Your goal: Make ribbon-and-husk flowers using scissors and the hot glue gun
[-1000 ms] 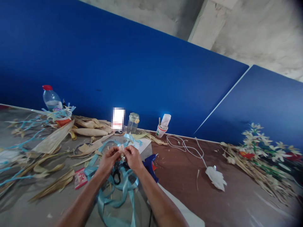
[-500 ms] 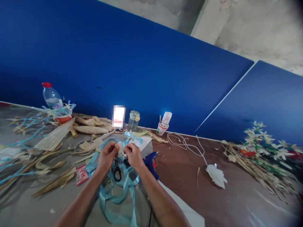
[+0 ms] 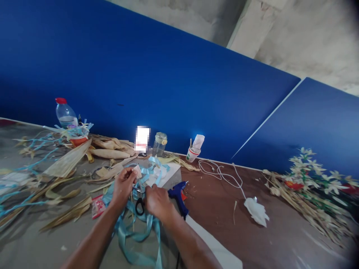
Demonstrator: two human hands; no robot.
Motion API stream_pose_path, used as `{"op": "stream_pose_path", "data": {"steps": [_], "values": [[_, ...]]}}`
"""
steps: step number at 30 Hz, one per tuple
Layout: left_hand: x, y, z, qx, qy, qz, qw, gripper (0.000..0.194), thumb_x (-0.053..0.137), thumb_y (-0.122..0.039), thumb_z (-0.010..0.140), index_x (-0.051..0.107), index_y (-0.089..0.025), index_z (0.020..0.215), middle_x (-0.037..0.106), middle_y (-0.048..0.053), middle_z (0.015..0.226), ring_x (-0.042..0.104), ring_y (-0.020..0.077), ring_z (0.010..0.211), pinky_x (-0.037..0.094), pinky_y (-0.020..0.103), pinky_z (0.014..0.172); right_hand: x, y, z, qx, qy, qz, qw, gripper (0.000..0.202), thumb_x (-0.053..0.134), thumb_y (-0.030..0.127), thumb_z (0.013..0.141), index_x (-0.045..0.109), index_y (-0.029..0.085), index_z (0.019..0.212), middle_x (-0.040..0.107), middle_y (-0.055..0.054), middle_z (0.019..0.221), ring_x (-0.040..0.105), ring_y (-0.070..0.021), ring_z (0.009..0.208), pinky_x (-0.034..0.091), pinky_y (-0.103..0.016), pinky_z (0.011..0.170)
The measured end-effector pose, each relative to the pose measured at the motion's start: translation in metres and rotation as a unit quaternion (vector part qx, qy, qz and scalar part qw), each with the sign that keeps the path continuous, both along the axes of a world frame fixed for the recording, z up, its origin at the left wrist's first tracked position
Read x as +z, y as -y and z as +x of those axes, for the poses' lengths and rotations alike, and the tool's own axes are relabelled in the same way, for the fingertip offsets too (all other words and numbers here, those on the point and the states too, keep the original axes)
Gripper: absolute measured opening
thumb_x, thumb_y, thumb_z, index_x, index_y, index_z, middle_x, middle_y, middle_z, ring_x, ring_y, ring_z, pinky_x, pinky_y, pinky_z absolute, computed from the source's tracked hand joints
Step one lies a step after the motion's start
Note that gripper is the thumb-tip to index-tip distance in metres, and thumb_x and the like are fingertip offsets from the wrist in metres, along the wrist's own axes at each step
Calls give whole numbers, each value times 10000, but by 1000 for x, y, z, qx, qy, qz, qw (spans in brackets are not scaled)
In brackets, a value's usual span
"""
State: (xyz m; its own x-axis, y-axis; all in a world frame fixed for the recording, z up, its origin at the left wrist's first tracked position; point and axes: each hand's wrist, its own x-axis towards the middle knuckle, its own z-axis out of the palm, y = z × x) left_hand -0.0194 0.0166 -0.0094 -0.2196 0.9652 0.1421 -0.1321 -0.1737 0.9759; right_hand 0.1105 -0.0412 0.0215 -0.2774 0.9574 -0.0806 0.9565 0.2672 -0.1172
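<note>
My left hand (image 3: 123,186) pinches a small pale piece (image 3: 137,171), thin like paper or husk, between thumb and fingertips. Just to the right and lower, my right hand (image 3: 157,201) has its fingers curled over one handle loop of the black-handled scissors (image 3: 139,206). The other loop shows beside it, and the blades point toward my left hand. Light-blue ribbon (image 3: 126,239) lies in loose loops beneath both hands and the scissors. A blue glue gun (image 3: 178,196) lies right of my right hand.
Dried corn husks (image 3: 112,153) and blue cords cover the left side. A jar (image 3: 159,145), a paper cup (image 3: 193,154) and a bright blurred panel stand by the blue partition (image 3: 179,82). A white cable (image 3: 221,172), crumpled tissue (image 3: 255,212) and white flowers (image 3: 308,168) lie right.
My right hand has left the pale piece and come down onto the scissors' handle. My left hand keeps the piece. The view has shifted slightly.
</note>
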Motion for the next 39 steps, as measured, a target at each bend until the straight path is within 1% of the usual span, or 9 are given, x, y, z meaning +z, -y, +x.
{"op": "stream_pose_path", "data": {"steps": [3, 6, 10, 14, 18, 24, 30, 35, 39], "values": [[-2, 0, 0, -2, 6, 3, 1000, 220, 692, -363, 658, 614, -169, 726, 521, -45, 488, 446, 96, 451, 336, 211, 454, -4, -5, 2, -5, 20, 15, 1000, 249, 476, 140, 805, 564, 122, 1037, 654, -153, 910, 676, -278, 834, 506, -346, 632], [-3, -1, 1, 2, 31, 5, 1000, 224, 710, -356, 647, 620, -171, 736, 516, -50, 478, 443, 90, 448, 331, 205, 451, -5, -9, 3, -7, 31, 27, 999, 253, 463, 127, 812, 552, 129, 1048, 656, -146, 911, 674, -268, 826, 495, -339, 635], [0, -1, 1, -2, 134, -7, 991, 257, 758, -343, 609, 622, -176, 748, 557, -46, 562, 448, 73, 459, 337, 198, 450, 3, -13, 7, 24, 28, 72, 997, 246, 473, 125, 803, 550, 129, 1036, 649, -136, 933, 656, -251, 845, 477, -336, 686], [11, 7, 1, -107, 218, 5, 970, 218, 763, -310, 639, 603, -188, 724, 570, -36, 627, 456, 74, 516, 403, 214, 533, 14, -20, 18, 2, -1, 131, 991, 233, 465, 113, 802, 557, 143, 1014, 635, -119, 981, 629, -243, 868, 449, -336, 731], [19, 14, 1, -197, 205, 26, 958, 199, 739, -315, 682, 598, -179, 646, 539, -21, 597, 500, 107, 608, 442, 246, 642, 16, -28, 29, -62, -55, 169, 982, 216, 398, 124, 870, 549, 171, 1017, 627, -100, 998, 607, -212, 861, 412, -307, 752], [13, 9, 3, -157, 198, -45, 966, 233, 798, -297, 598, 634, -149, 672, 653, 45, 929, 514, 85, 627, 443, 221, 594, 4, -29, 24, -60, -86, 187, 977, 178, 414, 163, 890, 524, 191, 1027, 619, -77, 999, 589, -198, 857, 399, -290, 750], [9, 6, 3, -168, 243, -67, 953, 245, 815, -272, 574, 633, -147, 680, 609, -7, 713, 451, 51, 531, 391, 170, 496, 4, -25, 15, -14, -104, 197, 975, 165, 412, 148, 882, 547, 180, 971, 633, -84, 958, 589, -205, 869, 399, -300, 782], [11, 7, 5, -118, 246, -70, 959, 279, 813, -312, 565, 653, -145, 722, 625, 0, 738, 486, 59, 559, 394, 165, 495, -3, -22, 8, -23, -238, 135, 961, 149, 436, 215, 889, 574, 187, 939, 672, -65, 882, 627, -194, 817, 424, -280, 737], [15, 9, 5, -111, 232, -74, 964, 290, 812, -322, 550, 658, -146, 722, 541, -55, 588, 350, 20, 447, 321, 155, 435, -19, -29, 4, -54, -442, 4, 896, 307, 537, 243, 826, 535, 186, 1128, 662, -10, 739, 625, -163, 682, 442, -253, 637]]}}
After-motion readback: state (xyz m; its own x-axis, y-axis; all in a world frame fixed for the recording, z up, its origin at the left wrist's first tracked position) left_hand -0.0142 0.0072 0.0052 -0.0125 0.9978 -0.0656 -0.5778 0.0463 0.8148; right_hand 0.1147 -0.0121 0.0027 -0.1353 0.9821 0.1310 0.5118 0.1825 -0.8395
